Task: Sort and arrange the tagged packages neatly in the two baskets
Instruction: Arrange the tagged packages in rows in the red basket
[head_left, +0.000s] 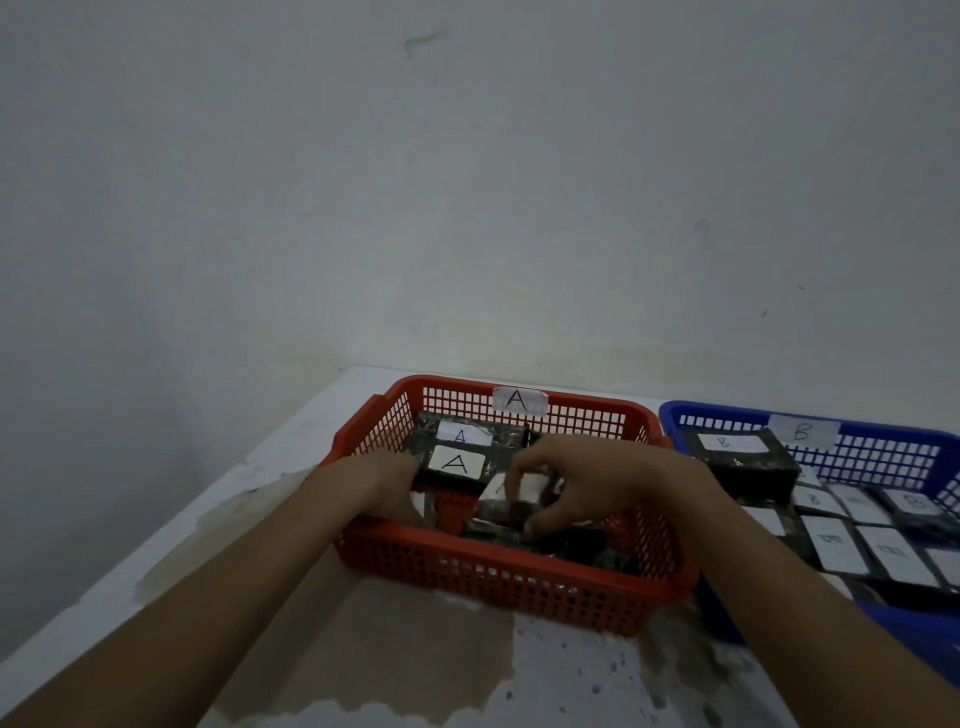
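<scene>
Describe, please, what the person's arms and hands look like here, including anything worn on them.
Both forearms are bare as far as the frame shows: no sleeves, gloves, watch or bracelets. The left hand and right hand show no rings or markings, though dim light and blur hide fine detail on the fingers.

Left hand (387, 486) flat, right hand (576, 486) pinching

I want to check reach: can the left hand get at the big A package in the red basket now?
Probably yes. The left hand is already inside the red basket, right beside the A package, which lies uncovered on top.
</scene>
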